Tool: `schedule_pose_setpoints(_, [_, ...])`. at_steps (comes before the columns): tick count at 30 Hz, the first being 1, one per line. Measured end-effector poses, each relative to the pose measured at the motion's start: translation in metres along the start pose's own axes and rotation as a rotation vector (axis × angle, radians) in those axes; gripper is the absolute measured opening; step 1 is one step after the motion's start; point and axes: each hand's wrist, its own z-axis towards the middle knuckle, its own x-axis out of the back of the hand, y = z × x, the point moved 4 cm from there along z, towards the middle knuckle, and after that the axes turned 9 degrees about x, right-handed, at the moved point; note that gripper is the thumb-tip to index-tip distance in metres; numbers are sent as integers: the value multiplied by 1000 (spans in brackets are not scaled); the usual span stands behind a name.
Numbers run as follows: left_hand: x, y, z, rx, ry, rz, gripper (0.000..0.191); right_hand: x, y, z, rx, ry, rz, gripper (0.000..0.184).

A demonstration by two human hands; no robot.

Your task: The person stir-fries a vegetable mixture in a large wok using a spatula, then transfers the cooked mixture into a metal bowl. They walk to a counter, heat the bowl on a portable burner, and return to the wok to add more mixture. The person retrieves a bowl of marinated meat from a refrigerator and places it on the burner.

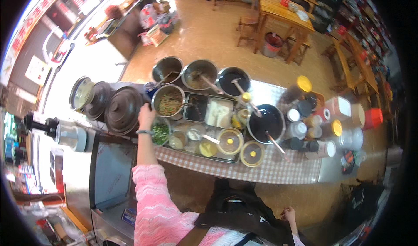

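Observation:
My left hand [146, 116] reaches between a dark lidded pot [122, 110] and a steel pot of chopped food [168, 101]. Its fingertips point away from me, and I cannot tell whether they grip anything. Just right of my left wrist stands a bowl of chopped green onion [160, 133]. Low beside my body hangs my right hand [288, 214], its fingers loosely curled and nothing seen in them. Before me on the table are a tray of white seasoning [219, 112], a bowl with a white spoon [195, 132] and two round yellow-rimmed lids [230, 141] [252, 154].
Steel pots with ladles [200, 74] line the table's far side, near a pot of dark liquid [266, 123]. Several jars [297, 128] crowd the right end of the checked tablecloth [277, 167]. A glass-fronted cabinet [114, 167] stands at left. Beyond is a wooden table [282, 9].

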Motion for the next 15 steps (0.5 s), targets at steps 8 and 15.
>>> schedule_pose_setpoints(8, [31, 191, -247, -514, -290, -970, 9, 44, 15, -29, 194, 408, -445, 24])
schedule_pose_setpoints(15, [-107, 364, -623, -291, -1781, -1132, 33, 108, 127, -48, 104, 646, -98, 29])
